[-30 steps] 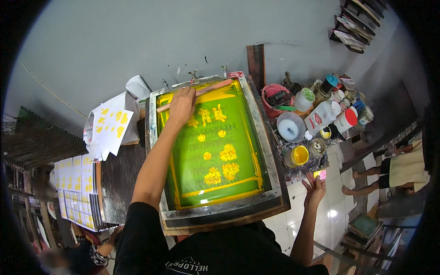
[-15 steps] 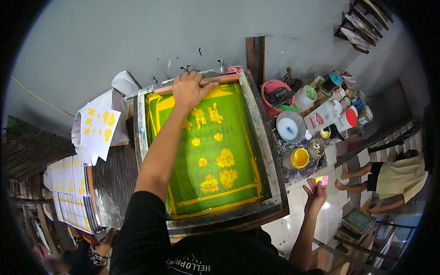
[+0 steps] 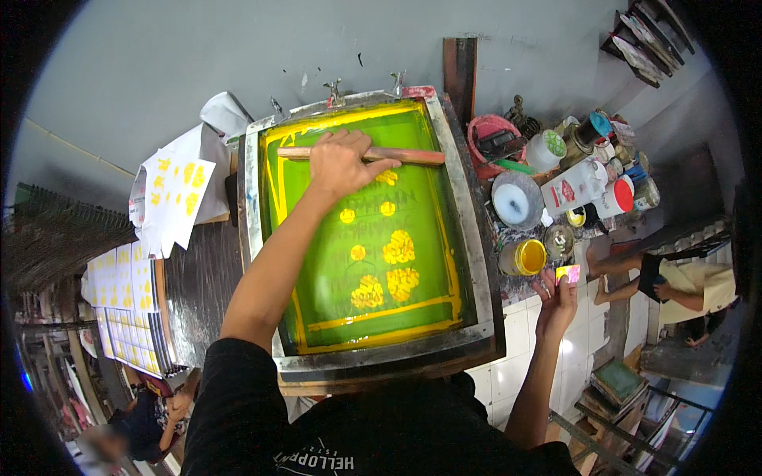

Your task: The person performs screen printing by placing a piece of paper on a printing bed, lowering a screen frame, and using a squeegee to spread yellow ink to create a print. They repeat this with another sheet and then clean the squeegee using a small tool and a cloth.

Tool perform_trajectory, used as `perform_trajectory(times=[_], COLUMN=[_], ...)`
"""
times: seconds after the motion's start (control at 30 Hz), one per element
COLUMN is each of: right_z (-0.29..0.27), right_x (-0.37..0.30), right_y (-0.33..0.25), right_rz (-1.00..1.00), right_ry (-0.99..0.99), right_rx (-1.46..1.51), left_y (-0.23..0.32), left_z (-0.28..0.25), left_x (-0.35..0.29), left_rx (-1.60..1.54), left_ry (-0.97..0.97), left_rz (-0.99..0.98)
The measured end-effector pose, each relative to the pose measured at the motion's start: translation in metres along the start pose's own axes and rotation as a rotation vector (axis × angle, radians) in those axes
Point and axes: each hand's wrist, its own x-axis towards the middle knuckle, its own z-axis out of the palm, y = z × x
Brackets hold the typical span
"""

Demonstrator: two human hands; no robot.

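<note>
My left hand [image 3: 340,163] is wrapped round the wooden handle of a squeegee [image 3: 419,156], which lies across the upper part of a green printing screen [image 3: 321,278]. Yellow ink streaks the mesh along its edges, and flower-like and round yellow motifs show in it. A worn grey frame [image 3: 464,238] surrounds the mesh. Off the frame's right side, my right hand [image 3: 557,309] pinches a small pink and yellow card [image 3: 568,274] between thumb and fingers. What lies beneath the screen is hidden.
At right stand an open yellow ink tub [image 3: 530,258], a white-filled bowl [image 3: 513,202], a pink basin [image 3: 486,135] and several bottles. Printed sheets [image 3: 127,297] lie stacked at left; one printed sheet [image 3: 176,190] leans above. Two people are nearby, one person [image 3: 702,289] at right.
My left hand has drawn the squeegee from the screen's far edge toward me, over the upper motifs. My right hand has risen slightly with the card. The person at right has shifted.
</note>
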Motion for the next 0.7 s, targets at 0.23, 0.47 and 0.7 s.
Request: perform_trajectory(times=[0.23, 0.47, 0.7], right_z=[0.004, 0.001, -0.004], right_x=[-0.002, 0.007, 0.018], right_y=[-0.005, -0.006, -0.008], right_rz=[-0.002, 0.007, 0.042], right_ry=[-0.088, -0.121, -0.177], right_rx=[0.031, 0.030, 0.056], left_y=[0.056, 0.123, 0.179], left_z=[-0.031, -0.066, -0.099], left_x=[-0.047, -0.102, -0.142], left_rx=[-0.027, 0.008, 0.022], left_ry=[-0.047, -0.038, -0.095], left_rz=[-0.004, -0.004, -0.065])
